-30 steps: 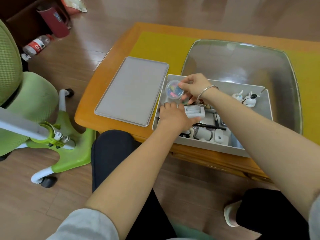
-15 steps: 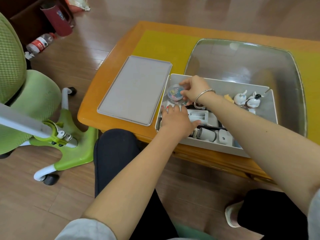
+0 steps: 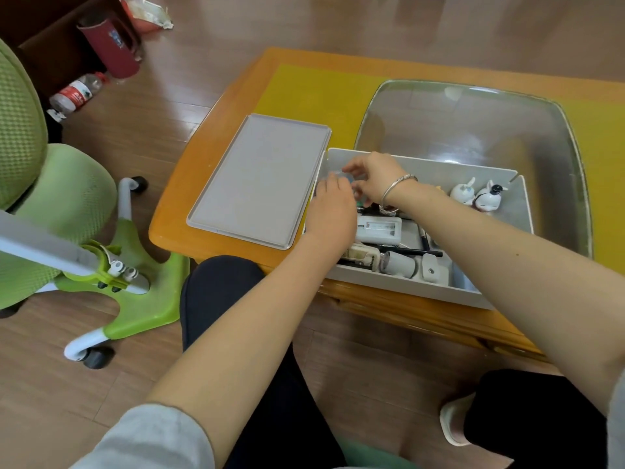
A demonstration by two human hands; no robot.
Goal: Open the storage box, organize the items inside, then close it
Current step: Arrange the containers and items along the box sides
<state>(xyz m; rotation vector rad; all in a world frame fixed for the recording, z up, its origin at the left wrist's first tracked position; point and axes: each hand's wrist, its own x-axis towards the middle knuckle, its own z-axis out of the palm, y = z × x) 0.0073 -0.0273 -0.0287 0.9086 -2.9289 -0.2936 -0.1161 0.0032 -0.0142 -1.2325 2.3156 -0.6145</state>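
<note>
The grey storage box stands open on the table, full of small items. Its flat grey lid lies to the left of it. My right hand, with a silver bangle on the wrist, pinches a small clear round container low in the box's far left corner. Both hands hide most of that container. My left hand reaches in beside it, fingers stretched forward with the tips against the container. A white battery charger, black pens and two white rabbit figures lie in the box.
The box sits at the near edge of an orange wooden table with a yellow mat and a glass panel behind. A green swivel chair stands left on the floor. A plastic bottle and a dark red jug lie beyond.
My right hand has lowered the clear container from above the box down into the far left corner. My left hand has slid forward off the charger to meet it.
</note>
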